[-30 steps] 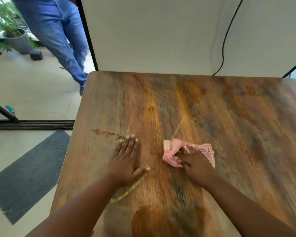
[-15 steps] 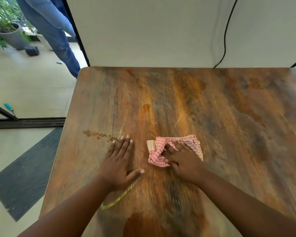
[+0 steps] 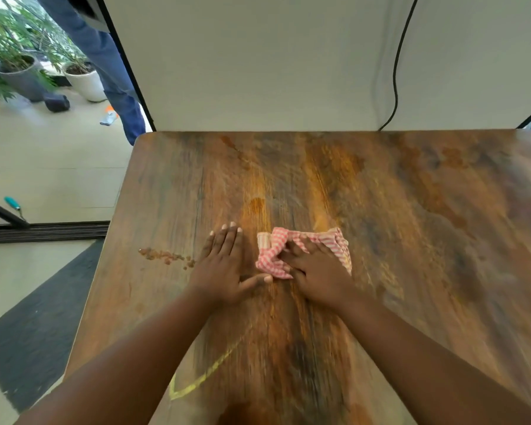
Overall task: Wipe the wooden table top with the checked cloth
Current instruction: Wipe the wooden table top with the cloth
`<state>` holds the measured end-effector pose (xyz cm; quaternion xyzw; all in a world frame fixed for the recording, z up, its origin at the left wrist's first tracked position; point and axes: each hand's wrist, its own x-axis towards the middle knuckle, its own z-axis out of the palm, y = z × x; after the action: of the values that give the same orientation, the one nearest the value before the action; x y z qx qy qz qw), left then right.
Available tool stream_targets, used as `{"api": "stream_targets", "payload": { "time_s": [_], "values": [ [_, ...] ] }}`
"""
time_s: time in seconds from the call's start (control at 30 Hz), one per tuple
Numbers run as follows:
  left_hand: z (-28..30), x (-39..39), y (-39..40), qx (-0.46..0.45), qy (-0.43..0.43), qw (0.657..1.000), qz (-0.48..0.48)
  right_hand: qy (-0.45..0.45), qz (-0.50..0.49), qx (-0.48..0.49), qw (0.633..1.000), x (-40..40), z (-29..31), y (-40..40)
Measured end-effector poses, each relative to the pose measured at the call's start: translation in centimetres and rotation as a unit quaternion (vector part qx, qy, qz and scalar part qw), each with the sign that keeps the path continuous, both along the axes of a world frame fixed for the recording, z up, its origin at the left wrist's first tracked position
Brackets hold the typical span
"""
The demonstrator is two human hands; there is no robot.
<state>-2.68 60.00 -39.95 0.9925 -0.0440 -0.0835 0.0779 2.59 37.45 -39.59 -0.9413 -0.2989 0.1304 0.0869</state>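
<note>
While the checked cloth (image 3: 301, 251) lies bunched mid-table under our right hand (image 3: 316, 271), whose fingers press into its folds, our left hand (image 3: 224, 268) rests flat, fingers together, just left on the wooden table top (image 3: 411, 240), near brown crumbs (image 3: 166, 256).

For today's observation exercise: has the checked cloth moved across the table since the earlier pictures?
Yes. The checked cloth has slid left toward the crumb trail, under the right hand, nearing the left hand.
</note>
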Motion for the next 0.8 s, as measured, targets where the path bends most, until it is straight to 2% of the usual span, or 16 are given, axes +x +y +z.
{"api": "stream_targets", "payload": {
  "time_s": [0.2, 0.4, 0.5, 0.63, 0.8],
  "values": [
    [-0.1, 3.0, 1.2, 0.013, 0.009, 1.0, 0.011, -0.002, -0.029, 0.011, 0.999, 2.4, 0.2, -5.0],
    [-0.5, 6.8, 2.8, 0.012, 0.003, 0.999, 0.044, -0.031, -0.093, 0.016, 0.995, 5.6, -0.1, -1.2],
    [-0.9, 8.1, 3.6, 0.016, -0.006, 0.999, 0.041, -0.032, -0.074, 0.031, 0.996, 5.2, -0.5, -0.2],
    [-1.3, 8.2, 3.8, 0.007, -0.025, 0.999, 0.039, -0.028, -0.011, 0.03, 0.999, 3.7, -0.6, -3.0],
    [-1.2, 8.2, 3.8, 0.007, -0.03, 0.998, 0.046, -0.029, -0.019, 0.058, 0.998, 5.6, -0.1, -5.4]
  ]
}}
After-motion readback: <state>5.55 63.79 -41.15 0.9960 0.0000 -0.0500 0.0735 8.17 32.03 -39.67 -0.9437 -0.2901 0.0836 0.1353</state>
